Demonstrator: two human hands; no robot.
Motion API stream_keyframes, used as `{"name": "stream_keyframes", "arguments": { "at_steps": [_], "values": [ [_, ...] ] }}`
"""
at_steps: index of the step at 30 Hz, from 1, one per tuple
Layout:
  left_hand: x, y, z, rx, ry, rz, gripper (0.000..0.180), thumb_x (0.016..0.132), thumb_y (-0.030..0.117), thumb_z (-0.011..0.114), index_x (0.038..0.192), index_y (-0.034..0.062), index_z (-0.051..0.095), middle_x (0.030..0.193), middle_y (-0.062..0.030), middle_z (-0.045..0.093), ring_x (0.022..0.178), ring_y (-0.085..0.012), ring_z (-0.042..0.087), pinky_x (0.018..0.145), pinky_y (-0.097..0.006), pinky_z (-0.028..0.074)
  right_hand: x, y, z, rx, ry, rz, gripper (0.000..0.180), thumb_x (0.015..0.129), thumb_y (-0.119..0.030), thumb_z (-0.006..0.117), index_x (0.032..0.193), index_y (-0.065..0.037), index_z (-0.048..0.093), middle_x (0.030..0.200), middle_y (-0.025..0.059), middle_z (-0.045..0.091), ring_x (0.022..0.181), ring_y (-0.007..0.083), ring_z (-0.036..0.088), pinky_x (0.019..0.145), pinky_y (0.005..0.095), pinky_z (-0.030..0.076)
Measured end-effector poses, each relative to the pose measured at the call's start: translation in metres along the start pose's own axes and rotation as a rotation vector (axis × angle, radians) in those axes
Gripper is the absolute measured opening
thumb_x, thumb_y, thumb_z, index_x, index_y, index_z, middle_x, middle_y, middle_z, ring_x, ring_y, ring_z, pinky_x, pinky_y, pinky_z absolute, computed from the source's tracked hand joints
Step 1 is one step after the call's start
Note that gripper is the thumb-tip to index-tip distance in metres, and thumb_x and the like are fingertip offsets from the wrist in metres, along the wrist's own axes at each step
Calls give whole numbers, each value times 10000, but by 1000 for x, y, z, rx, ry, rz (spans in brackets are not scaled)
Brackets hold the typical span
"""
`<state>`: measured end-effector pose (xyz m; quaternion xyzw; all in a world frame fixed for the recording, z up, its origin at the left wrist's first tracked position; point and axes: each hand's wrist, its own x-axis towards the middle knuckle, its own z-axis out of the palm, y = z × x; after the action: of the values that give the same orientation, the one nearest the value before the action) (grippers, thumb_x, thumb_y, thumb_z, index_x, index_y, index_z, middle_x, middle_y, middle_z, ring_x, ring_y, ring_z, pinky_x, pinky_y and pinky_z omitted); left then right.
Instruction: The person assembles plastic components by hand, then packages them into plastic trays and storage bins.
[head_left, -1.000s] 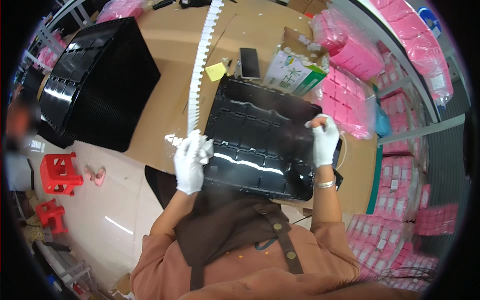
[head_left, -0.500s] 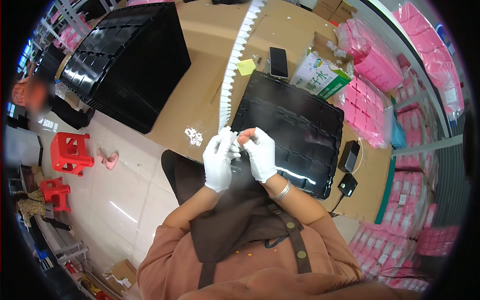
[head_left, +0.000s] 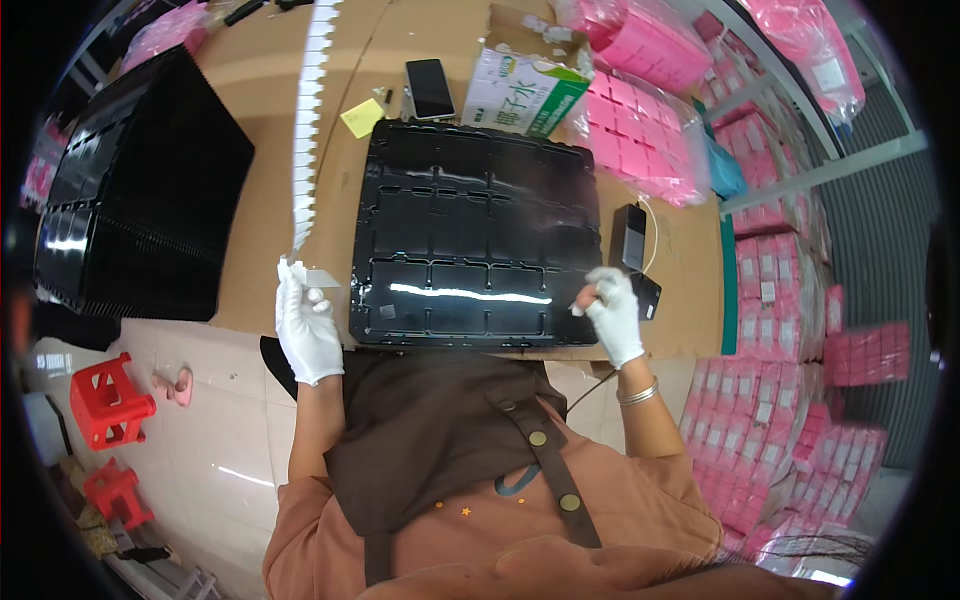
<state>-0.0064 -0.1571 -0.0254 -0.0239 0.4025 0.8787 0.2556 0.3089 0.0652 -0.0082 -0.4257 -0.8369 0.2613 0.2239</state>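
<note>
Right hand [head_left: 613,320] now standing apart from left hand [head_left: 308,330]

Head view: Compared with the earlier frame, where the hands are meeting, the right hand is now hanging by the near right corner of the black tray [head_left: 460,230]; contact cannot be told.

Left hand: The fingers are bending nearly closed, their tips gripping the near end of the white toothed strip [head_left: 304,130]. The strip is running away over the table [head_left: 262,260], left of the tray; this end hold is probably keeping its length off the tray.

Right hand: The fingers are curling, thumb and forefinger drawing into a narrow pinch. Whether anything is lying between them cannot be told.

Tray: It is lying flat at the table's near edge, between the hands, apparently keeping its face within reach of both.

Surroundings: The phone [head_left: 430,90], yellow note [head_left: 362,118] and carton [head_left: 520,95] are sitting beyond the tray, pink packs [head_left: 645,130] beyond its far right corner. The black stack [head_left: 160,200] is standing at left, probably keeping out of the hands' way.
</note>
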Motion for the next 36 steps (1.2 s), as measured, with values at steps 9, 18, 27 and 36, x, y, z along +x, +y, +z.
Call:
{"name": "stream_keyframes", "arguments": {
  "at_steps": [9,18,27,36],
  "values": [
    [3,-8,16,68,28,-12,420,982,186,492,1355,12,408,1139,-35,545,726,-27,461,581,-151,376,-9,-3,19,-363,97,-74,164,569,-11,724,610,-58,572,762,95,578,772,303,541,674,415,426],
    [3,0,12,227,15,12,361,972,178,514,1286,2,484,1013,-21,579,705,-21,468,561,-143,369,5,-10,9,235,76,66,105,710,38,638,705,-21,551,707,75,546,703,198,576,656,313,464],
    [2,36,40,313,-171,-114,344,949,159,537,1249,-8,520,977,-33,599,665,-47,495,524,-152,362,254,-109,2,343,524,-392,105,827,-114,637,856,-13,634,729,137,654,647,216,619,629,332,472],
    [3,32,34,256,-194,-68,331,947,163,548,1212,-34,537,946,-39,615,652,-46,520,533,-173,401,236,-159,76,61,-111,-529,57,715,-78,640,710,-66,696,775,125,643,751,246,625,691,327,500]
  ]
}}
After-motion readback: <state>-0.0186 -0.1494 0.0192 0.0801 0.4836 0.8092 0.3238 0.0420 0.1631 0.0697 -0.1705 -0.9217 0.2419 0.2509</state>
